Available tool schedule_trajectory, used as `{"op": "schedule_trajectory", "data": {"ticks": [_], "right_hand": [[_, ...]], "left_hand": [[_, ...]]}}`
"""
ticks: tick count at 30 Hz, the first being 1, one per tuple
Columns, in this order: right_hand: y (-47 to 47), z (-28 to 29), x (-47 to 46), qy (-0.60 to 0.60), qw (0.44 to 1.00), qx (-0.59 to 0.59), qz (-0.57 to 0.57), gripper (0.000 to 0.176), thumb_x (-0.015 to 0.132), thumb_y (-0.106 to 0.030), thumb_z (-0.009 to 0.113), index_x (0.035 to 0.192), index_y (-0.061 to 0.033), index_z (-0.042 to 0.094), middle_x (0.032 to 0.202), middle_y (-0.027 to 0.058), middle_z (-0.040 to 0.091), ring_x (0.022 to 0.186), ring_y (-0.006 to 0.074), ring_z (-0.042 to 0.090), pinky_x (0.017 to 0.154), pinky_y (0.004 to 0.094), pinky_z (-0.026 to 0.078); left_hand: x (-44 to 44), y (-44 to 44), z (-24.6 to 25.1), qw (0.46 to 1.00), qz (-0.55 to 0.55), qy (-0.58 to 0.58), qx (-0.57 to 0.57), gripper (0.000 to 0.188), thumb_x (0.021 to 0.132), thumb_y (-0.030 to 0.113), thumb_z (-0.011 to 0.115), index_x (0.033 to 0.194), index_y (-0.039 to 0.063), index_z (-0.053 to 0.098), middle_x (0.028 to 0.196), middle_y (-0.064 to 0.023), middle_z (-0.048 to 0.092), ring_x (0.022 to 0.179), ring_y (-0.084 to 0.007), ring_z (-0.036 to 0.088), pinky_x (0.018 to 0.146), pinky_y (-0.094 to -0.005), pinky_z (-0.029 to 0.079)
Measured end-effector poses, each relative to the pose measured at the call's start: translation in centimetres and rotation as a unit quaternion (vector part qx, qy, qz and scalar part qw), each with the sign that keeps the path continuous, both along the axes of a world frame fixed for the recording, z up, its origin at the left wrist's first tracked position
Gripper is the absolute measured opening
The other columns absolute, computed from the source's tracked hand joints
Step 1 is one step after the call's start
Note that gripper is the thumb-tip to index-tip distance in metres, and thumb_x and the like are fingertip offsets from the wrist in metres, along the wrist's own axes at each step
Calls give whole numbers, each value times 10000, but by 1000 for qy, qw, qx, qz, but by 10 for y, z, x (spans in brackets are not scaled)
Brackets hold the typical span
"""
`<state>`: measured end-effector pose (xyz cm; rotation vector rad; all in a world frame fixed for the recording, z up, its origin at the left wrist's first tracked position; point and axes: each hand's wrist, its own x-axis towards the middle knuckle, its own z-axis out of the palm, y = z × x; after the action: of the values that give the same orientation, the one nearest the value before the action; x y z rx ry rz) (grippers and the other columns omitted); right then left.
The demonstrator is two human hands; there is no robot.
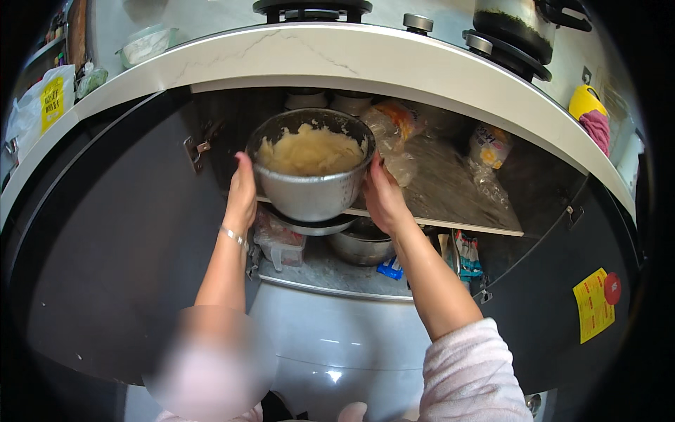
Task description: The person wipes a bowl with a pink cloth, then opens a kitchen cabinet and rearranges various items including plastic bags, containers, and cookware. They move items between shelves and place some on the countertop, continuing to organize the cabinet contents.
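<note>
A round metal pot (311, 198) holds a pale yellow, lumpy food (311, 150) that looks like mash or dough. My left hand (242, 192) presses on the pot's left side, and my right hand (384, 195) on its right side, so the pot is held between both palms. It is in front of the open lower cabinet, at the height of the cabinet's shelf (453, 200). Below it on the lower level are a metal bowl (364, 248) and a clear plastic container (282, 250) with something reddish inside.
Plastic bags (393, 124) and a printed packet (490, 147) lie on the shelf. Dark cabinet doors stand open left (126, 237) and right (564, 264). The countertop's edge (316, 55) juts above. A pressure cooker (514, 26) stands on the stove, upper right.
</note>
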<state>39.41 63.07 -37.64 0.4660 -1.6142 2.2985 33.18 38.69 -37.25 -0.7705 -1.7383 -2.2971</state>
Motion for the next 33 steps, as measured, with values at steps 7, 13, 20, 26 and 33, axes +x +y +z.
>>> {"op": "schedule_trajectory", "data": {"ticks": [7, 13, 20, 26, 33], "right_hand": [[-28, 33, 127, 42, 998, 5, 47, 671, 850, 65, 404, 1445, 23, 97, 1465, 98, 220, 1290, 178, 304, 1034, 218, 215], [-50, 113, 185, 98, 990, 31, 95, 1162, 671, -760, 557, 1398, 64, 180, 1430, 162, 288, 1327, 249, 278, 1098, 373, 203], [-95, 229, 165, 192, 957, 42, 213, 1081, 739, -774, 429, 1375, 76, 222, 1364, 171, 377, 1268, 235, 366, 1059, 362, 279], [-116, 338, 87, 270, 904, 38, 330, 788, 870, -626, 411, 1316, 23, 376, 1270, 123, 493, 1188, 203, 452, 1009, 353, 351], [-124, 350, -4, 222, 955, 5, 194, 510, 848, -421, 618, 1184, -52, 513, 1139, 57, 544, 1065, 166, 482, 931, 323, 372]], "left_hand": [[146, -36, 35, 959, 173, 162, -157, 932, 825, 723, 357, 1303, -76, 393, 1285, -185, 486, 1240, -254, 411, 1051, -336, 266], [269, -36, 140, 903, 353, 172, -176, 1206, 560, 937, 315, 1124, -104, 542, 1051, -149, 610, 986, -206, 570, 922, -319, 406], [296, -60, 244, 864, 442, 232, -67, 1069, 665, 861, 342, 1093, -101, 526, 1015, -185, 607, 932, -228, 605, 864, -368, 484], [240, -109, 310, 755, 550, 339, -113, 929, 740, 818, 352, 1016, -34, 596, 967, -165, 627, 879, -229, 620, 838, -351, 472], [135, -97, 346, 827, 433, 324, -152, 892, 593, 626, 745, 1107, -62, 504, 1008, -205, 639, 979, -314, 599, 978, -385, 354]]}}
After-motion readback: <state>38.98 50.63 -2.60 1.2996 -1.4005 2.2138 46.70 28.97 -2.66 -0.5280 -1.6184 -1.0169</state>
